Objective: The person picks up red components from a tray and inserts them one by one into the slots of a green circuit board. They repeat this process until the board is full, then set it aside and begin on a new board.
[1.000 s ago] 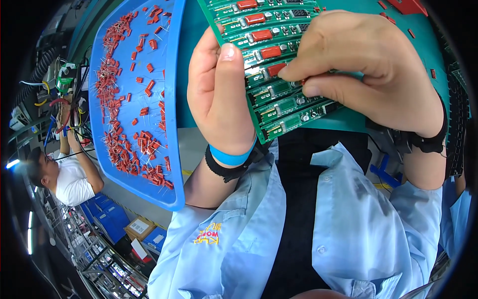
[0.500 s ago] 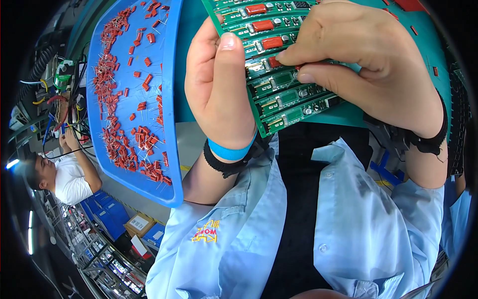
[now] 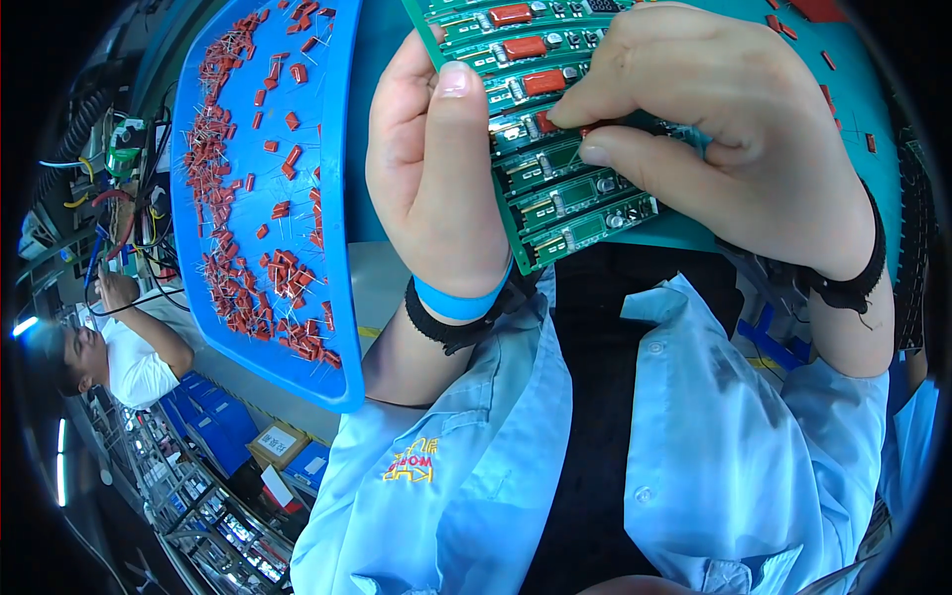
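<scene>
My left hand (image 3: 436,169) grips the left edge of a green circuit board panel (image 3: 585,230), its thumb lying on top. The panel is made of several parallel strips. Red box-shaped capacitors (image 3: 525,48) sit in the upper strips, while the lower strips show bare places. Over the middle strips, my right hand (image 3: 734,119) is closed, with thumb and forefinger at a red capacitor (image 3: 544,121) on the board. More red shows between those fingertips, mostly hidden, so I cannot tell exactly how it is held.
Left of the panel stands a blue tray (image 3: 349,337) with many loose red capacitors (image 3: 283,273) with wire leads. Several more lie on the green mat (image 3: 861,94) at right. A person in a white shirt (image 3: 144,372) works at far left, near cables.
My right hand has shifted slightly, its fingertips staying at the same strip. My left hand and the panel are nearly still. At far left, the other person's arm and head have moved.
</scene>
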### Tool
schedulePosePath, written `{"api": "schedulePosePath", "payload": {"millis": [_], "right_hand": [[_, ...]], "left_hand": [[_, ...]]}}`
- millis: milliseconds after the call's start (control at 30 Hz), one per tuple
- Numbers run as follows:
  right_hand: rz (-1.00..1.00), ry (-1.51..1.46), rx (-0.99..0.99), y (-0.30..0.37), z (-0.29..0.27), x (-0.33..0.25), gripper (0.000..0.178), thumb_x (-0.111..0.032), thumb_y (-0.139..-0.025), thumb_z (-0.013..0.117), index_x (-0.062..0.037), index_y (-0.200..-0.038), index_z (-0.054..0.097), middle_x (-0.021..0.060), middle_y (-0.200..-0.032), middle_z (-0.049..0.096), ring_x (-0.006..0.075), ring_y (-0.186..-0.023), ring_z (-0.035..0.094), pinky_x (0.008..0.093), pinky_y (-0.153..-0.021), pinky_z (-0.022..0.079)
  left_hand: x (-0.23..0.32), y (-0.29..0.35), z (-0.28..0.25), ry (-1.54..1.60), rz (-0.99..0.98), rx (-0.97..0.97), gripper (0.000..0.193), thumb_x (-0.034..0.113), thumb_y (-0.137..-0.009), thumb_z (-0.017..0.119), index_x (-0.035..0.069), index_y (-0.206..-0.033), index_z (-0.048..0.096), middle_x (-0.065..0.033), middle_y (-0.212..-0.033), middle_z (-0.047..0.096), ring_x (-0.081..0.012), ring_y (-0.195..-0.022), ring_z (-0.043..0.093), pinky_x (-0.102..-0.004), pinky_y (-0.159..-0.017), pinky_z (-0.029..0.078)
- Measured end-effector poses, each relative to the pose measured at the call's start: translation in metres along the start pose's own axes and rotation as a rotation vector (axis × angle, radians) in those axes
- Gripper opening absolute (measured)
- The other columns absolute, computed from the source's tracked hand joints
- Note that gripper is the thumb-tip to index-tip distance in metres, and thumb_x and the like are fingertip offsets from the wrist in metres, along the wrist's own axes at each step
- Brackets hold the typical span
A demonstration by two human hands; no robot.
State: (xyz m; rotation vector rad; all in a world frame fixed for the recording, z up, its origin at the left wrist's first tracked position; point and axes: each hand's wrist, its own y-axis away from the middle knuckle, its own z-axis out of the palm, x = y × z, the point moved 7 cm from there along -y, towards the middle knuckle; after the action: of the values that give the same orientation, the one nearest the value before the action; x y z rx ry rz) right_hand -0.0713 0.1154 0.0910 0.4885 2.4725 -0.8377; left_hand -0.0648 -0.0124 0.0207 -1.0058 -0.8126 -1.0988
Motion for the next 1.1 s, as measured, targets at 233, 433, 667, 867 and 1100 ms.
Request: {"api": "schedulePosePath", "payload": {"millis": [233,433,667,867,1100], "right_hand": [[-0.027,0.026,0.004,0.000,0.001,-0.002,0.010,-0.006,-0.074,0.064,0.0000,-0.083,0.063,0.0109,-0.078,0.060,0.0255,-0.069,0.058,0.0327,-0.059,0.047],[-0.058,0.048,0.016,0.000,0.002,-0.004,0.010,-0.007,-0.074,0.064,-0.0035,-0.083,0.062,0.0096,-0.078,0.056,0.0263,-0.070,0.054,0.0333,-0.061,0.045],[-0.020,0.032,-0.151,0.002,0.012,0.001,0.011,-0.009,-0.074,0.063,-0.0057,-0.085,0.060,0.0079,-0.079,0.053,0.0262,-0.072,0.051,0.0322,-0.062,0.043],[0.076,0.000,-0.131,0.002,0.011,0.003,0.016,-0.010,-0.074,0.064,-0.0034,-0.088,0.061,0.0096,-0.083,0.057,0.0273,-0.075,0.054,0.0323,-0.066,0.045],[0.149,0.052,-0.063,-0.004,0.006,0.004,0.018,-0.011,-0.074,0.065,-0.0025,-0.089,0.062,0.0105,-0.085,0.059,0.0275,-0.077,0.056,0.0321,-0.068,0.046]], "left_hand": [[-0.002,-0.002,0.002,0.008,0.000,-0.027,0.036,0.016,-0.093,0.040,-0.006,-0.121,0.045,-0.0157,-0.102,0.061,-0.0191,-0.085,0.063,-0.0287,-0.076,0.051],[-0.001,-0.002,0.002,-0.005,0.004,-0.026,0.035,0.016,-0.093,0.040,-0.006,-0.120,0.046,-0.0145,-0.101,0.062,-0.0182,-0.085,0.063,-0.0276,-0.075,0.051],[-0.003,-0.001,0.000,0.009,0.016,-0.047,0.034,0.016,-0.093,0.040,-0.005,-0.119,0.047,-0.0135,-0.100,0.062,-0.0164,-0.084,0.063,-0.0267,-0.074,0.051],[-0.003,-0.001,0.002,0.036,0.011,-0.080,0.034,0.016,-0.093,0.040,-0.005,-0.119,0.047,-0.0138,-0.100,0.062,-0.0164,-0.083,0.064,-0.0264,-0.073,0.051],[-0.002,-0.002,0.000,-0.021,0.012,-0.033,0.034,0.016,-0.093,0.041,-0.006,-0.119,0.047,-0.0143,-0.102,0.062,-0.0169,-0.083,0.064,-0.0276,-0.073,0.052]]}}
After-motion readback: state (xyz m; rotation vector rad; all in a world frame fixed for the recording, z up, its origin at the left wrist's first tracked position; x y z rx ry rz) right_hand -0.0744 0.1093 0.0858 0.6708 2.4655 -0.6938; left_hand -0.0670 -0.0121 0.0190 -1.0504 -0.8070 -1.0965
